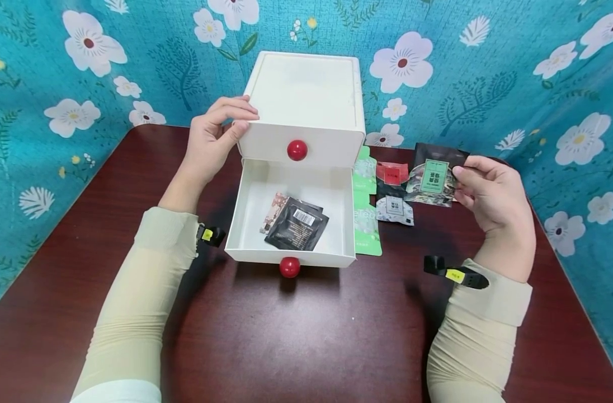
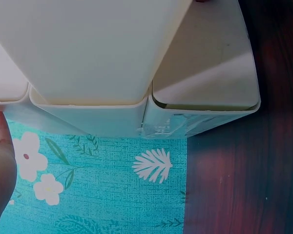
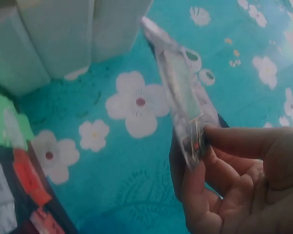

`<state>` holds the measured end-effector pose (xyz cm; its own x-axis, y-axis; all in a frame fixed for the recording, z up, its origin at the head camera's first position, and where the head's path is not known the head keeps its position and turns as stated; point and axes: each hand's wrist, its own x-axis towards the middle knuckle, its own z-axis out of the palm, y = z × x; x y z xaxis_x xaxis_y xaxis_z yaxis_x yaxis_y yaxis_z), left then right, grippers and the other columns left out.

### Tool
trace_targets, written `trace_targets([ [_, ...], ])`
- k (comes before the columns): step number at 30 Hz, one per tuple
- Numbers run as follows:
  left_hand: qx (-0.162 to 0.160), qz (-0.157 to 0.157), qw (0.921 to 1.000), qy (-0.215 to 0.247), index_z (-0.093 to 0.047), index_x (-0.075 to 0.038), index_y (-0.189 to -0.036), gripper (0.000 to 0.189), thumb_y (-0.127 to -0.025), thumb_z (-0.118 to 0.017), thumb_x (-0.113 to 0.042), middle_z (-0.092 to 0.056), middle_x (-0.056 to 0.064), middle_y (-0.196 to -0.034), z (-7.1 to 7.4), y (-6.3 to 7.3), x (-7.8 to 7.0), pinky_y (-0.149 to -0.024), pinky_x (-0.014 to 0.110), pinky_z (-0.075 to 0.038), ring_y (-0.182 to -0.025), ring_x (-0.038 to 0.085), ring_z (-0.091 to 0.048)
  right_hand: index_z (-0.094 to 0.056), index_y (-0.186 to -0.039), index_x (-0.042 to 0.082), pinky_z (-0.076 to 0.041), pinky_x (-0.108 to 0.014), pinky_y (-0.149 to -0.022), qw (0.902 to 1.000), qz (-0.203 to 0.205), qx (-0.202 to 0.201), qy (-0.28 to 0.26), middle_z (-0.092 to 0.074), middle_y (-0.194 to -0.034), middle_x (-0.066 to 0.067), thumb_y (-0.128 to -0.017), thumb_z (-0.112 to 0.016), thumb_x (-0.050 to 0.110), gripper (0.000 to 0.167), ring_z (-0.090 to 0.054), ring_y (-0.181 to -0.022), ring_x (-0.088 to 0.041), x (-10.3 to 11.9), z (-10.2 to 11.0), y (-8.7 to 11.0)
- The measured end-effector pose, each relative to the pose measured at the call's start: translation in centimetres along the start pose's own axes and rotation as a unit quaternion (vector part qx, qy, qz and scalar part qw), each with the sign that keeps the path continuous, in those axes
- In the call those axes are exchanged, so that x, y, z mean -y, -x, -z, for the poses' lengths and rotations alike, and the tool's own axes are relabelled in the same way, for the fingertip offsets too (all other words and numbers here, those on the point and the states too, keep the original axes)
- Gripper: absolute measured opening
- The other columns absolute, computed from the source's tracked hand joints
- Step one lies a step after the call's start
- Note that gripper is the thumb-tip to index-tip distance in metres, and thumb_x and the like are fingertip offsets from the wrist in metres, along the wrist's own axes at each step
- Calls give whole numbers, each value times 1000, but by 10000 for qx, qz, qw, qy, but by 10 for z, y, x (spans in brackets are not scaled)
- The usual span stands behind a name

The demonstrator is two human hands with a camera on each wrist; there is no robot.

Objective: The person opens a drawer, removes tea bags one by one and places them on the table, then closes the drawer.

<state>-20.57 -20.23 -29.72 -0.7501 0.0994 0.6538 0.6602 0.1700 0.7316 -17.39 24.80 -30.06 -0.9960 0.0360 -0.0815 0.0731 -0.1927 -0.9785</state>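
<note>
At the right, my right hand (image 1: 503, 193) pinches a black tea packet (image 1: 432, 176) with a green label between thumb and fingers. In the right wrist view, that packet (image 3: 183, 92) appears almost edge-on, raised up. My left hand (image 1: 211, 134) rests at the upper left front corner of the white drawer cabinet (image 1: 306, 89), its fingers on the top. Below the upper drawer, a drawer (image 1: 238, 221) with a red knob (image 1: 289, 267) is pulled out. Inside it, a black packet (image 1: 298, 224) with a barcode overlaps a pinkish patterned packet (image 1: 273, 211).
Right of the drawer lie green packets (image 1: 368, 229), a red and black packet (image 1: 392, 174) and a white and black packet (image 1: 394, 208). Behind the dark wooden table (image 1: 306, 336) hangs a blue flowered cloth (image 1: 160, 50). The pulled-out drawer juts toward the front.
</note>
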Motion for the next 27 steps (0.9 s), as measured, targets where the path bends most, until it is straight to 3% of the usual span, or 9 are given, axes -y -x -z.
trace_targets([
  [4, -46, 6, 10000, -12, -70, 10, -105, 16, -96, -60, 2, -67, -13, -109, 1, 0, 0, -87, 21, -55, -132, 20, -52, -73, -91, 18, -53, -18, -57, 9969, -246, -446, 591, -63, -76, 7, -88, -74, 17, 3, -53, -61, -8, -5, 8, -7],
  [10, -55, -10, 10000, 25, -69, 10, -106, 17, -95, -61, 0, -67, -14, -110, 1, -1, 1, -89, 21, -56, -132, 21, -52, -71, -94, 26, -52, -16, -57, 9825, -888, -912, 1363, -62, -80, 10, -91, -70, 22, 4, -51, -67, -7, -19, 22, -23],
  [13, -46, -32, 10000, 13, -69, 10, -106, 17, -95, -61, 0, -67, -14, -110, 1, -1, 3, -90, 22, -55, -132, 21, -52, -68, -104, 26, -51, -15, -58, 9690, -1110, -998, 1968, -59, -82, 12, -94, -66, 25, 10, -50, -68, -5, -26, 28, -31],
  [16, -56, -63, 10000, -2, -69, 10, -106, 17, -96, -61, 0, -67, -14, -110, 2, -1, 4, -91, 22, -56, -132, 21, -52, -62, -129, 21, -50, -15, -61, 9520, -1329, -1019, 2562, -54, -93, 12, -98, -61, 28, 32, -49, -75, -5, -30, 32, -36],
  [19, -41, -117, 9999, -5, -69, 10, -106, 17, -96, -62, -1, -67, -14, -110, 2, -1, 3, -91, 22, -56, -132, 21, -52, -45, -149, 13, -50, -14, -65, 9321, -1582, -1003, 3099, -47, -103, 10, -101, -55, 32, 52, -47, -86, -8, -34, 35, -39],
  [22, -25, -146, 9999, 2, -69, 11, -106, 17, -95, -62, 0, -67, -14, -110, 1, -1, 3, -91, 22, -55, -132, 22, -52, -42, -151, 11, -50, -15, -67, 9180, -1772, -1001, 3403, -45, -108, 9, -103, -51, 32, 54, -47, -87, -8, -39, 40, -43],
  [27, -33, -78, 10000, 33, -69, 11, -106, 16, -95, -61, 2, -67, -14, -110, 0, 0, 5, -91, 22, -55, -133, 21, -52, -43, -147, 7, -49, -19, -64, 9030, -1916, -875, 3744, -45, -113, 4, -104, -49, 27, 47, -48, -69, -3, -50, 46, -46],
])
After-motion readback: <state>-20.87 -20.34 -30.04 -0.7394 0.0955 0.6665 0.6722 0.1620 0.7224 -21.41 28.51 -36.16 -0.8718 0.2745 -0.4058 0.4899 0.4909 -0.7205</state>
